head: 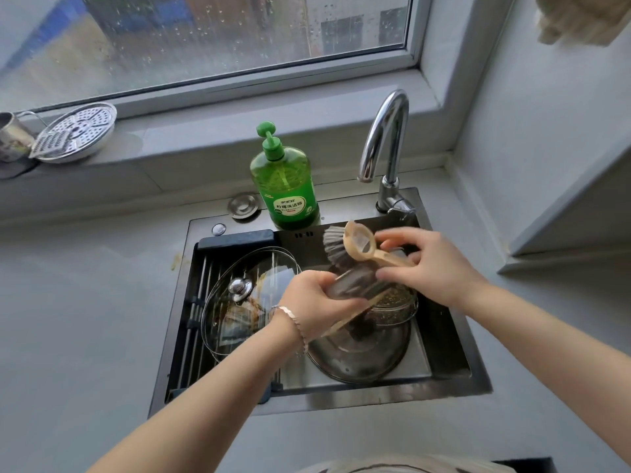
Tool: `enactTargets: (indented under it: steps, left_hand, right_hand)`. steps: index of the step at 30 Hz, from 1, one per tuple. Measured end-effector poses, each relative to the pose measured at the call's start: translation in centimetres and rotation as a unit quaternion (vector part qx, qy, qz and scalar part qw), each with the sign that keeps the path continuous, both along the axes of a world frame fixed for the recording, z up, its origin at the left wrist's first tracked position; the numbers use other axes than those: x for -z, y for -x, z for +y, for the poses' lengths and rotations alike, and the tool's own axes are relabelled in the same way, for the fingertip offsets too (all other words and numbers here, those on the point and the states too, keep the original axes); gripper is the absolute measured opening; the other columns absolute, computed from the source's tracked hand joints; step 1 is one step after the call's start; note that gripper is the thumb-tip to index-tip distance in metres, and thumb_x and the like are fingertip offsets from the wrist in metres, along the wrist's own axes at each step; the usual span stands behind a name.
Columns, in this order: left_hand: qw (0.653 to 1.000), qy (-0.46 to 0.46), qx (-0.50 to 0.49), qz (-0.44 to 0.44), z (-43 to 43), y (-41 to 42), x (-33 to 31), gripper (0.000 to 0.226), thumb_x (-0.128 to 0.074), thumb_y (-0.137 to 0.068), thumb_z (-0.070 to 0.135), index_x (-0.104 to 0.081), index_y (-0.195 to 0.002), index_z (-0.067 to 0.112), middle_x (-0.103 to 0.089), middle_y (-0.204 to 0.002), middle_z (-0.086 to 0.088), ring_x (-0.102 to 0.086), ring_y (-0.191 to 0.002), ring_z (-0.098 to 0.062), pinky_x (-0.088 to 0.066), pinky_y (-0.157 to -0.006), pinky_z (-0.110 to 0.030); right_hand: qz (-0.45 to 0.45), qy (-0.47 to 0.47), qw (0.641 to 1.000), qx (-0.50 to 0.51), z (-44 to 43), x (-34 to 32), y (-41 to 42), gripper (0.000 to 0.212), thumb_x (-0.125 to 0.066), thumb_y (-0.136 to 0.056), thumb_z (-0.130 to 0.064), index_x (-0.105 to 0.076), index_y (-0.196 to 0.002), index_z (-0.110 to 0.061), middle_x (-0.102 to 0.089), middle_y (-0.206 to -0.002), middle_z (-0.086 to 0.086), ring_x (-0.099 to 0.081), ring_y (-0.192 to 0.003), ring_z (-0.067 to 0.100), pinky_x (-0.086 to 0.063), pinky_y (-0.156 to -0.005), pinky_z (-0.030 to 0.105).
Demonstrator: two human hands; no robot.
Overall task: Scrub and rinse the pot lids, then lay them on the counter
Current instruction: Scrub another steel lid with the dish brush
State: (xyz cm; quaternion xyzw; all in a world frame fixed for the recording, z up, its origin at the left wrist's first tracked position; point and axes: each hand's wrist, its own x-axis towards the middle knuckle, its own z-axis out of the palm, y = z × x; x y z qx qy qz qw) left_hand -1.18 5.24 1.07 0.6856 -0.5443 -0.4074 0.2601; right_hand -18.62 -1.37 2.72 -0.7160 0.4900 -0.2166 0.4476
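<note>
The held lid (355,285), at mid-frame above the sink (341,402), was motion-blurred and partly covered by the left hand (316,302). Its knob was not visible and its outline could not be fully traced. A speckled round item just behind it could not be identified.

The left hand's fingers were curled round the lid's upper edge, gripping it. The right hand (435,264), right of centre, pinched the beige handle of the brush (358,244). The grey bristles pointed toward the frame's left, above the held lid. Contact between bristles and glass could not be confirmed.

The held lid stood tilted on edge, its beige rim running from lower left to upper right. It appeared to be clear glass.

The large glass lid (235,319) lay at centre left on the rack (201,291) over the sink's left half. Its metal knob (240,289) faced up, its long axis ran lower left to upper right, and brown stains marked the glass. A third lid (358,353) lay flat on the sink floor at lower centre, partly hidden by the left hand. A green soap bottle (285,189) stood at the sink's rear edge. The grey bench (85,302) surrounded the sink.
</note>
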Motion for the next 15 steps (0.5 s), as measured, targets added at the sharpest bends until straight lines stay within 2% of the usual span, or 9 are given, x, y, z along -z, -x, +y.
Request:
enactTargets:
  steps: [2,4,6,8,10,12,15]
  left_hand:
    - [0.997,-0.025,-0.06,0.04,0.2,-0.2,0.2,0.021,-0.081,-0.068,0.02,-0.063,-0.059,0.023,-0.061,-0.051,0.011,-0.057,-0.048,0.0,-0.045,-0.046,-0.014]
    - [0.993,-0.041,-0.097,0.053,0.4,-0.4,0.7,0.021,-0.082,-0.067,0.021,-0.063,-0.058,0.016,-0.063,-0.058,-0.001,-0.057,-0.053,-0.01,-0.046,-0.048,-0.019]
    - [0.989,-0.056,-0.122,0.063,0.5,-0.2,1.0,0.022,-0.082,-0.067,0.021,-0.063,-0.06,0.012,-0.063,-0.06,-0.004,-0.057,-0.054,-0.012,-0.047,-0.05,-0.022]
    - [0.984,-0.067,-0.147,0.071,0.5,0.2,1.3,0.02,-0.081,-0.067,0.017,-0.063,-0.061,0.013,-0.062,-0.058,-0.001,-0.058,-0.053,-0.01,-0.051,-0.052,-0.024]
    - [0.98,-0.063,-0.169,0.079,0.5,0.6,1.5,0.017,-0.081,-0.067,0.015,-0.065,-0.063,0.013,-0.064,-0.061,-0.003,-0.06,-0.059,-0.013,-0.055,-0.062,-0.031]
    - [0.983,-0.035,-0.164,0.071,0.8,0.9,1.5,0.016,-0.081,-0.067,0.015,-0.066,-0.061,0.015,-0.064,-0.06,-0.001,-0.059,-0.059,-0.011,-0.052,-0.06,-0.027]
    - [0.991,0.005,-0.131,-0.01,1.2,0.9,1.5,0.023,-0.079,-0.067,0.019,-0.06,-0.054,0.017,-0.057,-0.054,-0.001,-0.048,-0.051,-0.007,-0.04,-0.048,-0.019]
  right_hand:
    - [0.009,0.03,0.997,0.066,-0.2,0.2,0.5,0.063,-0.073,-0.077,-0.029,-0.045,-0.133,-0.034,-0.059,-0.101,-0.01,-0.051,-0.079,-0.004,-0.04,-0.078,0.021]
    - [0.012,0.023,0.994,0.102,0.0,0.5,1.0,0.057,-0.063,-0.086,-0.031,-0.039,-0.137,-0.038,-0.058,-0.108,-0.009,-0.053,-0.095,0.004,-0.037,-0.084,0.021]
    - [0.043,0.013,0.995,0.091,0.8,0.8,1.1,0.047,-0.054,-0.092,-0.03,-0.04,-0.136,-0.041,-0.06,-0.121,-0.006,-0.053,-0.105,0.013,-0.04,-0.084,0.024]
    - [0.083,0.019,0.996,0.023,2.3,1.2,0.4,0.045,-0.05,-0.095,-0.029,-0.037,-0.134,-0.046,-0.063,-0.118,-0.004,-0.058,-0.102,0.017,-0.049,-0.083,0.031]
    - [0.096,0.039,0.993,-0.058,4.1,1.1,-0.6,0.046,-0.05,-0.095,-0.027,-0.035,-0.131,-0.052,-0.066,-0.106,-0.004,-0.059,-0.091,0.016,-0.05,-0.078,0.034]
    - [0.09,0.045,0.99,-0.098,4.7,0.8,-1.1,0.046,-0.051,-0.094,-0.025,-0.037,-0.125,-0.055,-0.067,-0.098,-0.005,-0.058,-0.085,0.012,-0.05,-0.076,0.034]
    - [0.081,-0.01,0.996,-0.027,1.9,1.2,-0.2,0.037,-0.053,-0.093,-0.024,-0.052,-0.125,-0.044,-0.068,-0.112,-0.007,-0.062,-0.101,0.014,-0.05,-0.09,0.036]
